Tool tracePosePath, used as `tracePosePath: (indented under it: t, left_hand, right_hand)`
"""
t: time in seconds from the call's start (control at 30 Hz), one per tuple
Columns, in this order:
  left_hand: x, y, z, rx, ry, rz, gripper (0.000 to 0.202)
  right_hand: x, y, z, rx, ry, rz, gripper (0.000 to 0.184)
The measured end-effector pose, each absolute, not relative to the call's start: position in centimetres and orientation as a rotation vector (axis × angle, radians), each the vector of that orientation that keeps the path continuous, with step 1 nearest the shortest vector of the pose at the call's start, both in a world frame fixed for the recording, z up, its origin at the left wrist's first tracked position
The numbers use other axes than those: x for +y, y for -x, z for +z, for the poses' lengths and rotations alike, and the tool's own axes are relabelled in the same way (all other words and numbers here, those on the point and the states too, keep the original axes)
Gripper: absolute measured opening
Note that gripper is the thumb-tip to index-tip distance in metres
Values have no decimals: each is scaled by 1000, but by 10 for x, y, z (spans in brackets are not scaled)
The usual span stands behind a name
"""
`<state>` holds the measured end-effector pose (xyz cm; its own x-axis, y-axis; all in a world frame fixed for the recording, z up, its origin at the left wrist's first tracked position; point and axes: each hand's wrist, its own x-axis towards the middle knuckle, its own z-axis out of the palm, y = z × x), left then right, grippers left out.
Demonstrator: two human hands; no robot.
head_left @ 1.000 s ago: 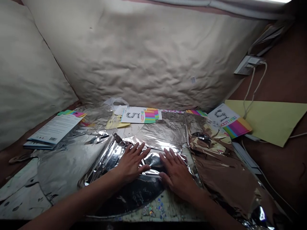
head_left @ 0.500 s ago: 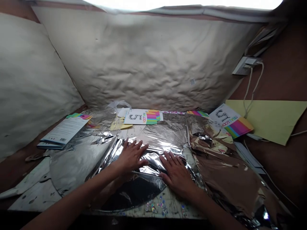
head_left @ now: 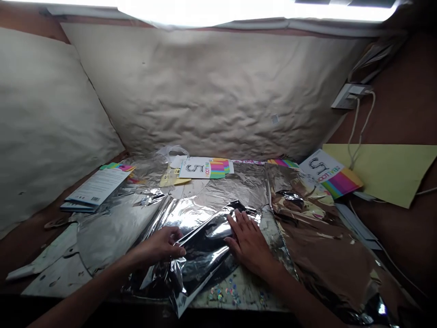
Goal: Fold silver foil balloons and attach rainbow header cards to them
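**Hand and Foil Status**

Your desk (head_left: pixel 244 298) carries the creased silver foil balloon (head_left: pixel 205 239), lying front and centre. Your right hand (head_left: pixel 251 243) presses it, right fingers (head_left: pixel 241 223) spread open, gripping nothing. Your left hand (head_left: pixel 159 246) pinches its edge, left fingers (head_left: pixel 176 243) curled shut.

L forearm (head_left: pixel 85 291) — cut off btm edge | confetti (head_left: pixel 221 294) — too small

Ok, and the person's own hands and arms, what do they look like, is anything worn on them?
The left hand and right hand are bare, with slender fingers and no gloves. The left forearm and right forearm show no sleeves. No ring, watch or bracelet can be seen.
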<state>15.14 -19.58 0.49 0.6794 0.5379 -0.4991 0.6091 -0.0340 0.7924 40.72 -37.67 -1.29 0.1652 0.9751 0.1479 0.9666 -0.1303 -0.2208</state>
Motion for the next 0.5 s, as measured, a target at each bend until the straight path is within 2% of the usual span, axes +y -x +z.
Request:
tracePosePath:
  t: [0.23, 0.4, 0.5]
  left_hand:
    - [-205, -149, 1, 938, -1711, -58, 41]
    - [-207, -157, 14, 920, -1603, -56, 45]
    - [-218, -165, 23, 939, -1418, 45, 48]
  right_hand:
    - [-366, -415, -9, -1728, 2304, 10, 66]
    - [-351, -429, -9, -1836, 2308, 233, 66]
    - [-360, -426, 1, -1896, 2144, 89, 61]
